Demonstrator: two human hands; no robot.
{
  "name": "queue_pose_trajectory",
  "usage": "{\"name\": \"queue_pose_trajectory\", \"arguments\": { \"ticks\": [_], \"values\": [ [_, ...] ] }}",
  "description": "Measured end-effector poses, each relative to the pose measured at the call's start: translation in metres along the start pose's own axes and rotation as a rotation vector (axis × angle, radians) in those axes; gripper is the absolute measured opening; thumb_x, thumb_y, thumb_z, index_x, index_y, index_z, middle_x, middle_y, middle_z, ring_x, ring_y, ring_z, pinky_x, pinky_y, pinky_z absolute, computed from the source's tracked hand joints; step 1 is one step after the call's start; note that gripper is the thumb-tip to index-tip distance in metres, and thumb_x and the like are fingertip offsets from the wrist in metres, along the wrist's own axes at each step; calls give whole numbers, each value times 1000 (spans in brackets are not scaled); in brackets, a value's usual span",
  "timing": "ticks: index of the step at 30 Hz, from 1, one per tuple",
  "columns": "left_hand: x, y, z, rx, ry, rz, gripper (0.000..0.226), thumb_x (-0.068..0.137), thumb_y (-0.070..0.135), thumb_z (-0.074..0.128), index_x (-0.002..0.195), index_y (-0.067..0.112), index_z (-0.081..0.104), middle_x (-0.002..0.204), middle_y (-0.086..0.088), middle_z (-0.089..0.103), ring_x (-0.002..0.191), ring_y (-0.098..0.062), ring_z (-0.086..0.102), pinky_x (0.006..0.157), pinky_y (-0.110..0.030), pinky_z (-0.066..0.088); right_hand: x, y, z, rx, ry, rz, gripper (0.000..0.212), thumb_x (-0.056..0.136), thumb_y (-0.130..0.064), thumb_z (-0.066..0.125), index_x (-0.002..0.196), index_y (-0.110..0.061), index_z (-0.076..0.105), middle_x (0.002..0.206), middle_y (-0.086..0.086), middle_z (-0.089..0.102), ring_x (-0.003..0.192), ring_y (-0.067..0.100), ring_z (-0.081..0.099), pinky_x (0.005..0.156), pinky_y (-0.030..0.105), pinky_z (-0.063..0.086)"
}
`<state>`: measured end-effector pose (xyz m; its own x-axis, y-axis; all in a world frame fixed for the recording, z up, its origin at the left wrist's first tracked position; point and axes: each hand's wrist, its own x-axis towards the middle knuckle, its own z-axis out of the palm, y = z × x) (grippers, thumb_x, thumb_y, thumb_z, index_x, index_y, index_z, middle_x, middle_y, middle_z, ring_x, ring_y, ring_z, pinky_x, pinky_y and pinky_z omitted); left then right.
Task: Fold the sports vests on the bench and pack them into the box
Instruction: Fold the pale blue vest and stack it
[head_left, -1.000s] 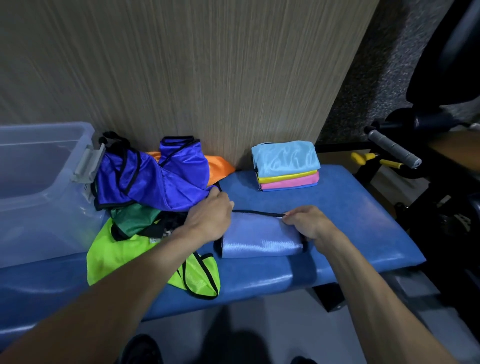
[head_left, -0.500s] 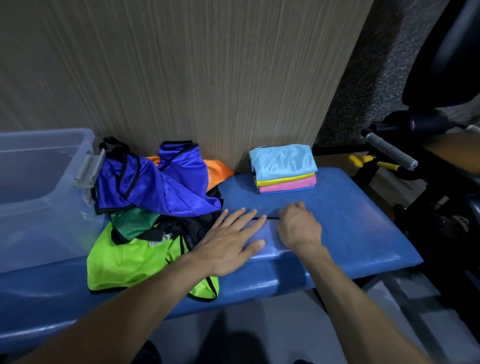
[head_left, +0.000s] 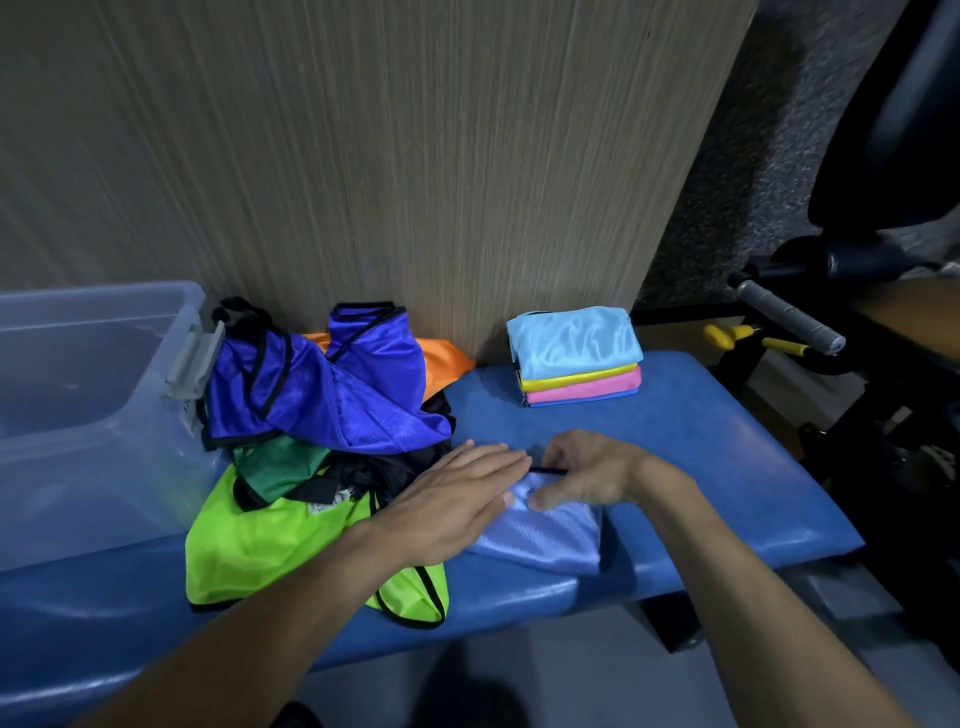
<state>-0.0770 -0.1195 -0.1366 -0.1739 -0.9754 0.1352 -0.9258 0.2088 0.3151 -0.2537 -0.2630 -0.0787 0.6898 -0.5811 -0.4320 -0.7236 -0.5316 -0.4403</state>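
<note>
A folded pale blue vest (head_left: 550, 535) lies on the blue bench (head_left: 701, 457) near its front edge. My left hand (head_left: 457, 499) rests flat on the vest's left part, fingers straight. My right hand (head_left: 587, 473) sits on the vest's far edge with fingers bent, thumb pressing the cloth; its fingertips are hidden. A heap of unfolded vests lies to the left: royal blue (head_left: 322, 395), lime green (head_left: 270, 540), dark green (head_left: 280, 467), orange (head_left: 447, 353). A folded stack (head_left: 576, 353), light blue on yellow and pink, stands by the wall. The clear plastic box (head_left: 78, 415) stands at far left.
A wood-grain wall panel (head_left: 363, 156) rises right behind the bench. Black gym equipment with a grey handle (head_left: 789, 317) and yellow grips (head_left: 727, 335) stands to the right. Grey floor (head_left: 519, 686) shows below the bench's front edge.
My left hand went from the vest's left corner to lying flat on it. My right hand slid left along the far edge. The folded vest now looks narrower and more compact.
</note>
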Motion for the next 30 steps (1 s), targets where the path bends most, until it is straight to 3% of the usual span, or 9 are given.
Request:
{"name": "queue_pose_trajectory", "arguments": {
  "ticks": [2, 5, 10, 15, 22, 30],
  "values": [
    [-2, -3, -1, -35, 26, -10, 53, 110, 42, 29, 159, 22, 31, 164, 10, 28, 151, -6, 17, 124, -27, 15, -1, -11, -3, -59, -100, 40, 39, 73, -47, 78, 78, -14, 59, 70, -1, 50, 65, 19, 47, 63, 33, 36],
    [-7, -1, -2, -63, 13, -27, 52, 111, 39, 32, 161, 23, 26, 166, 12, 20, 151, -2, 15, 123, -21, 15, -6, -20, -3, -22, -153, 78, 40, 75, -50, 75, 75, -15, 56, 70, 3, 49, 63, 22, 46, 62, 31, 37],
    [-10, 2, -3, -91, 8, -35, 53, 111, 38, 30, 162, 24, 21, 167, 15, 17, 151, 0, 15, 120, -13, 9, -13, -22, 5, 118, -47, 78, 50, 85, -57, 70, 70, -15, 47, 70, 3, 45, 65, 21, 43, 64, 31, 34],
    [-11, 2, -4, -163, 1, -70, 55, 110, 41, 29, 162, 26, 19, 167, 17, 17, 151, 3, 15, 123, -23, 16, -18, -23, 12, 228, 8, 52, 46, 85, -56, 68, 71, -16, 50, 67, -3, 43, 63, 18, 42, 62, 30, 32],
    [-13, 0, -2, -114, -12, -33, 56, 110, 45, 23, 163, 30, 13, 168, 18, 12, 152, 4, 12, 124, -26, 17, -29, -23, 15, 273, -11, 6, 36, 91, -51, 65, 74, -20, 56, 71, -6, 49, 65, 12, 47, 63, 26, 35],
    [-9, 9, -2, -37, -27, 39, 54, 112, 40, 27, 162, 26, 16, 168, 15, 13, 151, 4, 13, 123, -24, 16, -29, -21, 13, 291, -58, 96, 41, 75, -39, 77, 98, -6, 72, 81, 4, 62, 76, 20, 59, 65, 29, 46]
  ]
}}
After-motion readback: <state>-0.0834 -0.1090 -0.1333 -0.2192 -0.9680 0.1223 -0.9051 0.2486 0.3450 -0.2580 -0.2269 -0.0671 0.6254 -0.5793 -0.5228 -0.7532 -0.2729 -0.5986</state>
